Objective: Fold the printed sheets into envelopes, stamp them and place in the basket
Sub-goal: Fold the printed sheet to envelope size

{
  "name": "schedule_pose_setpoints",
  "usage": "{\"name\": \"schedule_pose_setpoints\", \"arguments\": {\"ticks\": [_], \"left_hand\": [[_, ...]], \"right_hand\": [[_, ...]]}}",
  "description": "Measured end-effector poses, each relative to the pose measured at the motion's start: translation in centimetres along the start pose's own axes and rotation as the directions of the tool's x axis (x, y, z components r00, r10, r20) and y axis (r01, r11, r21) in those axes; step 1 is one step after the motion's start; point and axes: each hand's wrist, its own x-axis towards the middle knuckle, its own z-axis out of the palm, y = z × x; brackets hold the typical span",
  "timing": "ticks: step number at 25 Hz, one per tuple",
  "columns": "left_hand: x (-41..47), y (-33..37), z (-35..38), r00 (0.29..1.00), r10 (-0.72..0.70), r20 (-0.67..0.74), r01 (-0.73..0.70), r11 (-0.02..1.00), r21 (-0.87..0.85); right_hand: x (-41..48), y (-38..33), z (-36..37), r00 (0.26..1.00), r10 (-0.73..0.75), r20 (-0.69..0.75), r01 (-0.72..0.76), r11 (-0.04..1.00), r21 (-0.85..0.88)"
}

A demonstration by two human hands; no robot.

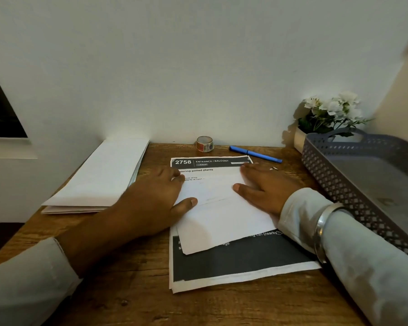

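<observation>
Envelopes (99,177) lie stacked at the left of the bench (137,278), within reach. The left hand (156,196) presses flat on the folded sheet (219,212), which lies atop the printed pile (233,262). The right hand (264,187) does likewise, fingers straight and gripping nothing, likely setting the crease. The basket (363,175) stands ready at the right.

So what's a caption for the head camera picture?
The left hand and right hand flatten a folded sheet on the desk beside a basket.
</observation>
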Motion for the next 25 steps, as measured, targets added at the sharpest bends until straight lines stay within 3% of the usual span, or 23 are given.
{"name": "schedule_pose_setpoints", "arguments": {"ticks": [3,9,14,18,22,25], "left_hand": [[0.6,-0.9,0.0,0.997,-0.01,-0.076,0.008,0.999,-0.038],[1.7,-1.2,-0.9,0.996,-0.091,0.001,0.085,0.935,-0.344],[1.9,-1.3,-0.5,0.995,-0.104,0.007,0.095,0.876,-0.474],[1.1,-1.0,0.0,0.982,-0.163,-0.09,0.032,0.624,-0.781],[0.8,-0.4,-0.3,0.923,-0.247,-0.294,-0.141,0.494,-0.858],[0.7,-0.5,-0.4,0.886,-0.227,-0.405,-0.257,0.488,-0.834]], "right_hand": [[-0.1,0.4,0.3,0.998,-0.027,-0.052,0.031,0.998,0.061],[-0.3,0.5,0.6,0.995,-0.046,-0.092,0.062,0.981,0.186],[-0.2,0.6,0.7,0.982,-0.073,-0.173,0.113,0.965,0.238],[-0.1,0.6,0.9,0.952,-0.076,-0.297,0.175,0.93,0.323],[0.2,1.4,1.0,0.835,-0.079,-0.544,0.321,0.874,0.366],[0.2,1.4,0.6,0.676,-0.113,-0.728,0.459,0.837,0.296]]}}
